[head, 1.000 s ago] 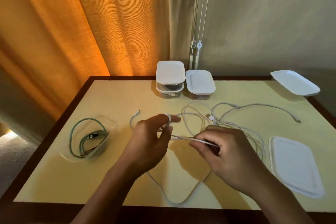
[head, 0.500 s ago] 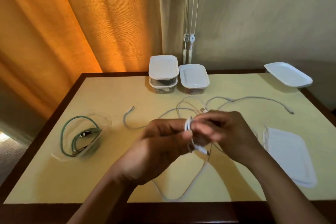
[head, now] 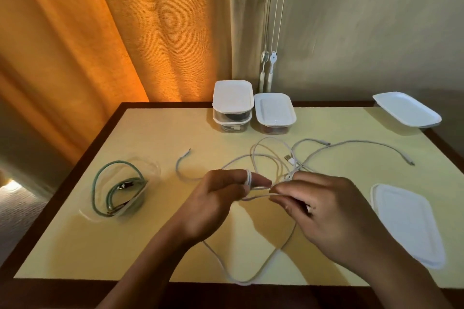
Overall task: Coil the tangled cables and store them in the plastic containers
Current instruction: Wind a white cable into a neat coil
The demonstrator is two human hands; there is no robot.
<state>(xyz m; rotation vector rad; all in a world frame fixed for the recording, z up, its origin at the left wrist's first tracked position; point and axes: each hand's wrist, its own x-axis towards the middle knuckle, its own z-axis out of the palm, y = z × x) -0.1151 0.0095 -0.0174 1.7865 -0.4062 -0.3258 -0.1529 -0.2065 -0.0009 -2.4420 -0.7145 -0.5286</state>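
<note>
Two bare hands work above a pale yellow table with a dark brown border. The left hand has a thin white cable wound in a couple of turns round its outstretched forefinger, with the other fingers curled under. Just beside it, the right hand pinches the same cable between thumb and fingertips, fingers bent close together. From the hands the cable hangs in a long loop reaching the near table edge, and it joins a loose tangle of white cables lying mid-table behind the hands. To the left, a green braided cable sits coiled in an open clear plastic container, one loop spilling over its rim. At the far edge stand two stacked lidded containers, with a single lidded container just beside them. A flat white lid lies right of the right hand; another white lid rests at the far right corner. An orange curtain hangs behind
</note>
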